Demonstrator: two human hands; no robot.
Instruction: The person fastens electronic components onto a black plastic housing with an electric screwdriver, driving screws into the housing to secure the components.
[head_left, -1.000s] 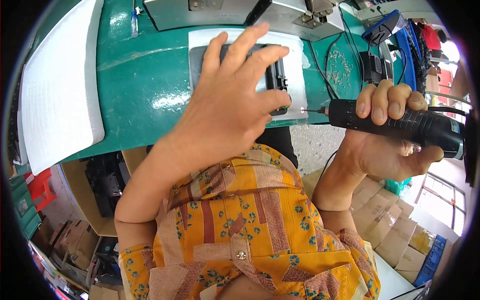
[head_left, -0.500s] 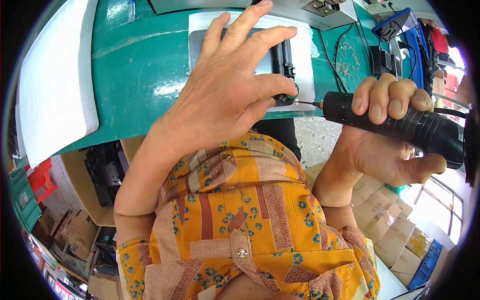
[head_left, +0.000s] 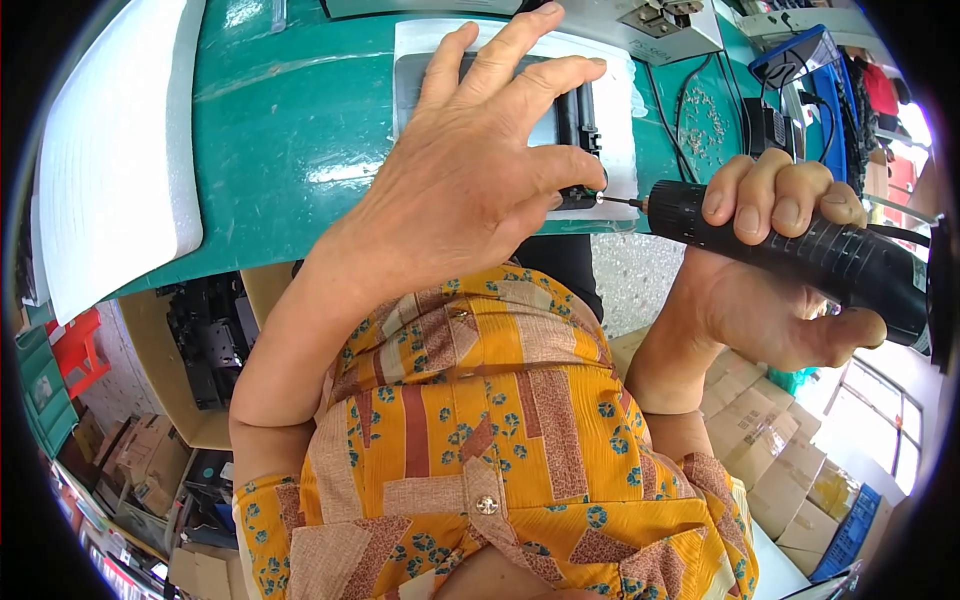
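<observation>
My left hand (head_left: 465, 165) lies over a black plastic part (head_left: 583, 130) with a flat dark grey panel (head_left: 408, 90), on a white foam sheet (head_left: 615, 170). Its three outer fingers are spread across the panel, while thumb and index finger close around the part's near right end. In my right hand (head_left: 770, 260) is a black electric screwdriver (head_left: 690, 215), held almost level with its thin bit pointing left. The bit's tip meets a small shiny spot, seemingly a screw, at that same end. My left hand hides much of the part.
Loose screws (head_left: 705, 125) are scattered on the green table (head_left: 270, 150) beside black cables (head_left: 668, 115). A grey metal box (head_left: 680, 30) stands behind. Thick white foam (head_left: 120, 150) lies at the left. Below the table edge, a cardboard box (head_left: 205, 430) holds black parts.
The view has shifted slightly. My left index finger now covers more of the part's end, where a dark ring showed before. The screwdriver's bit stays against that end.
</observation>
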